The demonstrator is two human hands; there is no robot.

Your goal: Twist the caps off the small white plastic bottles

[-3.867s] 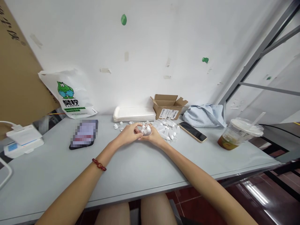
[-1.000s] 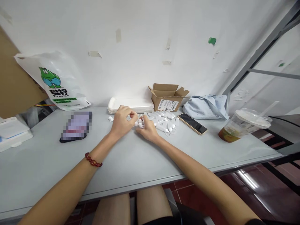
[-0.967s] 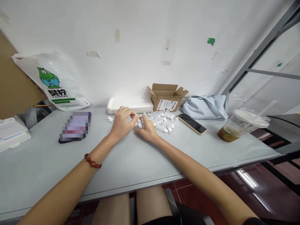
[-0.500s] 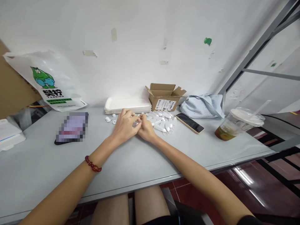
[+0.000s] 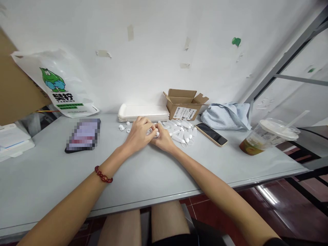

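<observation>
Left hand [image 5: 138, 134]: fingers curled inward, thumb close against the right hand; I cannot tell whether they grip anything.
Right hand [image 5: 164, 139]: I see thumb and fingers closed around a small white piece [image 5: 156, 134], over the desk [image 5: 153, 171], nearer its far edge.
White bits [image 5: 121, 127]: loose beside the left hand.
Plastic tubes [image 5: 183, 133]: heaped by the right hand, before the cardboard box [image 5: 185, 113] at the far edge.

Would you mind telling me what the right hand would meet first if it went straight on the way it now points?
Most likely the left hand, since the right hand points forward and leftward toward it, though depth is unclear.
</observation>
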